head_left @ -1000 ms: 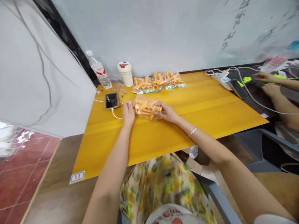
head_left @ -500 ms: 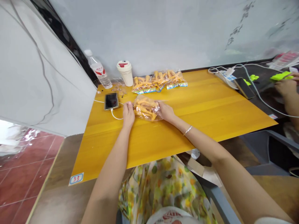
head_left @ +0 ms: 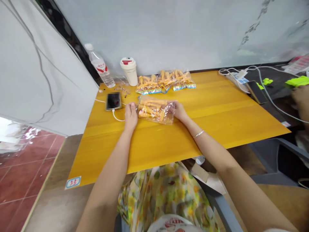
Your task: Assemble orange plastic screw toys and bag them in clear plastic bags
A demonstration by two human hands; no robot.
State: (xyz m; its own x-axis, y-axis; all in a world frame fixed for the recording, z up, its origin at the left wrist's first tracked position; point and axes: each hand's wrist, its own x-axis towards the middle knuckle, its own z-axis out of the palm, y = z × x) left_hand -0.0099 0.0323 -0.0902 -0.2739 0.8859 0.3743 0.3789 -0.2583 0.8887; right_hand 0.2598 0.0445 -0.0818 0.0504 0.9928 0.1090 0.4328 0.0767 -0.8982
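A clear plastic bag [head_left: 156,111] of orange moulded plastic pieces lies flat on the yellow wooden table [head_left: 193,135]. My left hand [head_left: 131,116] grips its left edge, and my right hand [head_left: 179,111] holds its right corner. Behind it, several similar bags [head_left: 165,81] with colourful printed strips lie in a row. My left hand is also close to a phone [head_left: 113,101] with a blurred screen and a white cable [head_left: 117,115].
A water bottle [head_left: 98,66] and a white lidded cup [head_left: 129,71] stand at the table's back edge. At right, a co-worker's hand [head_left: 300,98] works near neon green pieces [head_left: 296,81], beside a second phone [head_left: 257,92] and a power strip [head_left: 235,79].
The bag in my hands has flattened and widened, and my right hand has moved rightward to its far corner. The co-worker's hand has moved further right.
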